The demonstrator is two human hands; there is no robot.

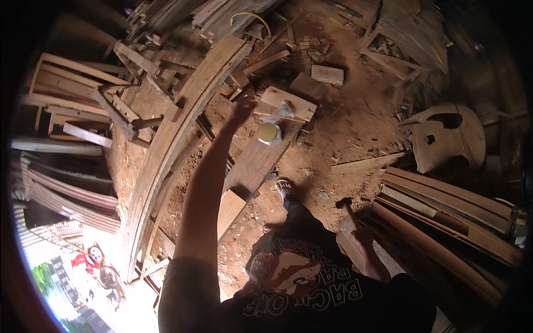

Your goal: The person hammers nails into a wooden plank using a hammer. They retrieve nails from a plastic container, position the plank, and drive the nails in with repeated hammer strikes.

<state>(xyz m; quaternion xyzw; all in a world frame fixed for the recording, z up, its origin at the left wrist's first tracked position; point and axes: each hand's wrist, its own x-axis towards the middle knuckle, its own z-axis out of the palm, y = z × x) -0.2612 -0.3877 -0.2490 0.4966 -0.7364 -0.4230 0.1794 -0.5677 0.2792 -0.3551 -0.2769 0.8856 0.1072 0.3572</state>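
My right hand (364,235) grips the wooden handle of a hammer (352,216), low at my right side, its dark head pointing away from me. My left arm reaches forward, and my left hand (242,108) is curled beside a short wooden board (289,100). Something dark shows just beyond its fingers; whether it is held cannot be made out. Close by, a round container with a gold-coloured lid (267,132) stands on a low wooden plank (264,156). A clear plastic bag (285,110) with unclear contents lies against the short board.
A long thick wooden beam (200,79) runs along my left. A pale block (327,75) and wood offcuts (310,43) lie on the dirt floor ahead. Stacked boards (449,200) and a moulded chair (449,135) are on the right. A red motorcycle (98,266) stands in bright light at lower left.
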